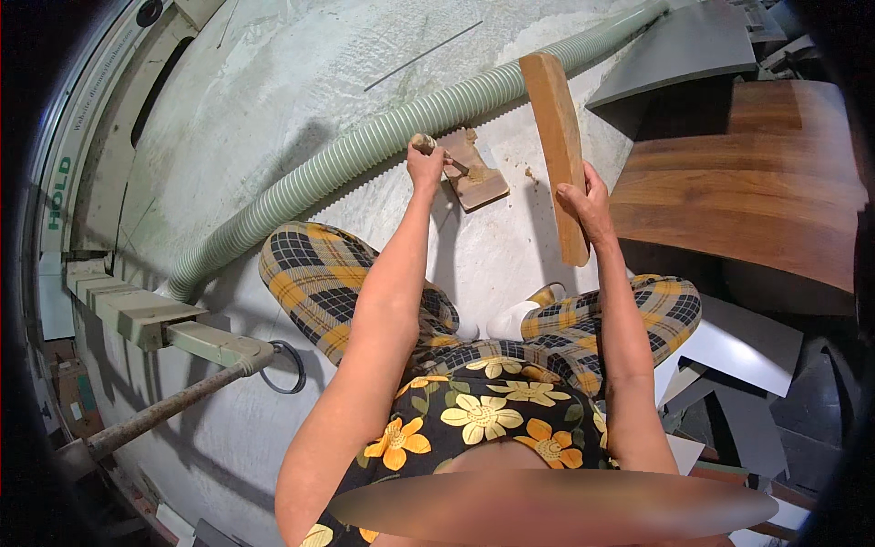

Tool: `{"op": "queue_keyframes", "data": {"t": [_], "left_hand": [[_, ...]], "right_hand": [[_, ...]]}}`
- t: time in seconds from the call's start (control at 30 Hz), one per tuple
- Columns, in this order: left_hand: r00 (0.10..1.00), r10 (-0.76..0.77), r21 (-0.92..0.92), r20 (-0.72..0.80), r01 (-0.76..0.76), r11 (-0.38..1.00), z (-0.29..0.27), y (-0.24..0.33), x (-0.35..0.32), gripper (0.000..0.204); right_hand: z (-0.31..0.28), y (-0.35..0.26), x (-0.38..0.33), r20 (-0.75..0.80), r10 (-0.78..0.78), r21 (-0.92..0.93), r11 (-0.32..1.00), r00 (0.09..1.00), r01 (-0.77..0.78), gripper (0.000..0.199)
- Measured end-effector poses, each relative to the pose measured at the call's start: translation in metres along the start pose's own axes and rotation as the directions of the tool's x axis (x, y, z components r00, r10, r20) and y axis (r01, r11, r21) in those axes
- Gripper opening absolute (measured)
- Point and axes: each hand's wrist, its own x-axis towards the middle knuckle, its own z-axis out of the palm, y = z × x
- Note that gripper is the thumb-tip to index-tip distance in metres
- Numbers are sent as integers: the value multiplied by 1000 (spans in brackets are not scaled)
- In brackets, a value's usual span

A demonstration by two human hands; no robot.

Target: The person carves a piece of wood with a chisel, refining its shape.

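My left hand (pixel 427 170) is closed around the wooden handle of a chisel (pixel 458 167). The chisel slants down, with its blade end at a small flat wooden board (pixel 485 190) on the floor. That board has cut-out edges and wood chips on top. My right hand (pixel 591 206) grips a long, thick wooden bar (pixel 555 137) near its lower end, holding it raised to the right of the board. Whether the chisel's tip is sunk into the board I cannot tell.
A ribbed pale green hose (pixel 383 137) crosses the floor behind the board. Wood-grained panels (pixel 729 182) and grey sheets (pixel 679 56) lie at the right. A machine frame with a metal bar (pixel 173 401) stands at the left. A thin rod (pixel 424 56) lies beyond the hose.
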Motion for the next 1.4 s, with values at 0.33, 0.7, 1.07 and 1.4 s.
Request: {"op": "queue_keyframes", "data": {"t": [0.33,0.7,1.07,1.4], "left_hand": [[995,33,-74,-96,-40,996,-16,7,-23,43],[996,23,8,-91,-23,1000,-7,-11,-37,40],[993,97,-277,-67,-112,954,-12,-80,-40,19],[962,220,-7,-160,-223,975,-22,-71,-55,16]], "right_hand": [[11,0,-6,-3,-15,46,999,1000,15,53],[50,-15,-19,80,-39,-208,977,996,55,75],[95,-11,-17,352,116,-524,847,929,92,78],[94,23,-32,296,109,-406,914,949,22,71]]}}
